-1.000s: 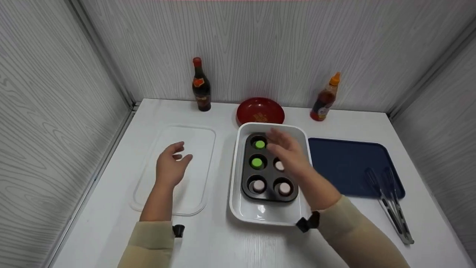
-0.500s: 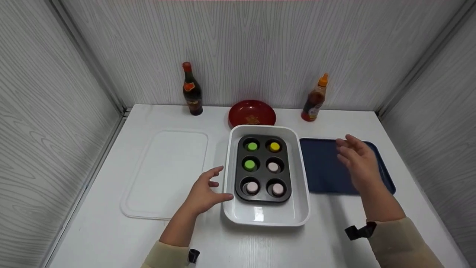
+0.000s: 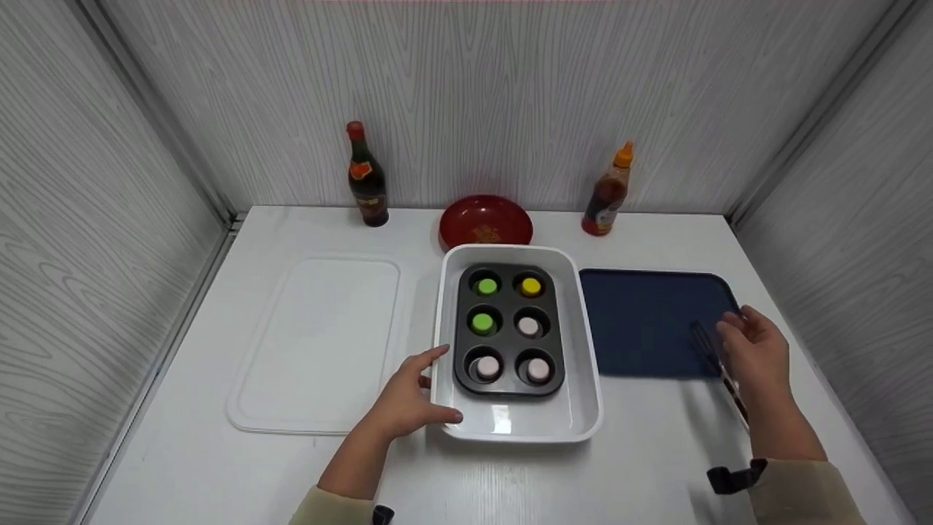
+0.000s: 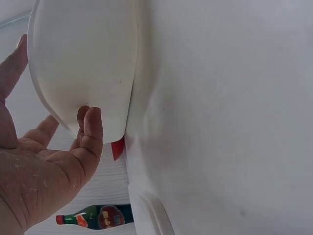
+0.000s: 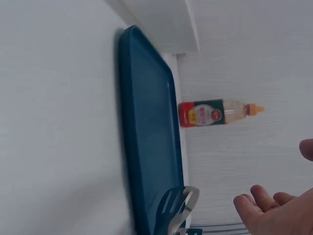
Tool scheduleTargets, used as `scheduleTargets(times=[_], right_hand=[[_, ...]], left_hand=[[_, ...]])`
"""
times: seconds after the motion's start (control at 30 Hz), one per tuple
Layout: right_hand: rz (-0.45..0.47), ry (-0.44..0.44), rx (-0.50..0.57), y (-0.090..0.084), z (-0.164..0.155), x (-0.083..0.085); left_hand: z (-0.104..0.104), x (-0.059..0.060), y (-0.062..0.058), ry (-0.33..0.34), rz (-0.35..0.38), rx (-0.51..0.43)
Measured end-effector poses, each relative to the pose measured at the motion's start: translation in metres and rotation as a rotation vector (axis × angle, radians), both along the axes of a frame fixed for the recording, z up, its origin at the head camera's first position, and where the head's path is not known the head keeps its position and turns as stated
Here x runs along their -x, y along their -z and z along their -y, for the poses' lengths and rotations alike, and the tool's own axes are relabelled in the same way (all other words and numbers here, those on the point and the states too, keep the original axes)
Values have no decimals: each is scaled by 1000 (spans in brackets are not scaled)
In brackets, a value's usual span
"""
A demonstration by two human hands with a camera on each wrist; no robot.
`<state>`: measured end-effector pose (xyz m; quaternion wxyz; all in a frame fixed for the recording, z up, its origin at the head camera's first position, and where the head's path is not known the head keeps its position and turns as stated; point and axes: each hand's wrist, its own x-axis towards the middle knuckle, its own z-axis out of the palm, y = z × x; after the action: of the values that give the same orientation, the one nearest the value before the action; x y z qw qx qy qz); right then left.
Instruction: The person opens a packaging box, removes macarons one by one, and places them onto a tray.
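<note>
My left hand [image 3: 408, 397] is at the left side of a deep white tray [image 3: 500, 429], thumb over its rim and the other fingers along the outer wall. In the left wrist view, bent fingertips [image 4: 93, 117] lie right at that wall. A dark muffin tin [image 3: 508, 346] sits inside the tray, with small green, yellow and pale pink round pieces in its cups. My right hand [image 3: 758, 354] hovers over the tongs [image 3: 707, 346], its fingers loosely bent around nothing. The tongs' slotted head [image 5: 168, 208] lies over a dark blue tray [image 3: 641, 324]; the hand hides part of their handles.
A flat white lid-like panel [image 3: 321, 343] lies at the left. Along the back wall stand a dark red-capped bottle [image 3: 368, 182], a red bowl [image 3: 485, 222] and an orange-capped sauce bottle [image 3: 606, 197]. Walls close in the table at the back and sides.
My right hand has moved right from over the muffin tin, across the blue tray, to the tongs. My left hand has come from above the white panel to the white tray's left rim.
</note>
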<state>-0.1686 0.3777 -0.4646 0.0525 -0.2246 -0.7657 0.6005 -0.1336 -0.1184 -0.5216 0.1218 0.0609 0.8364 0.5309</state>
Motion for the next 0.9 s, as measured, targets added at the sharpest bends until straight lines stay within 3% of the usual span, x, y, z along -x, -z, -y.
scheduleTargets(times=[0.2, 0.37, 0.63, 0.9], right_hand=[[43, 11, -204, 23, -25, -11], [93, 13, -267, 34, -44, -23], [320, -124, -398, 57, -70, -43], [377, -229, -472, 65, -76, -56]], left_hand=[[1, -4, 5, 4, -10, -43], [3, -7, 10, -3, 4, -85], [6, -6, 14, -1, 24, -178], [8, -3, 12, 40, 23, -166]])
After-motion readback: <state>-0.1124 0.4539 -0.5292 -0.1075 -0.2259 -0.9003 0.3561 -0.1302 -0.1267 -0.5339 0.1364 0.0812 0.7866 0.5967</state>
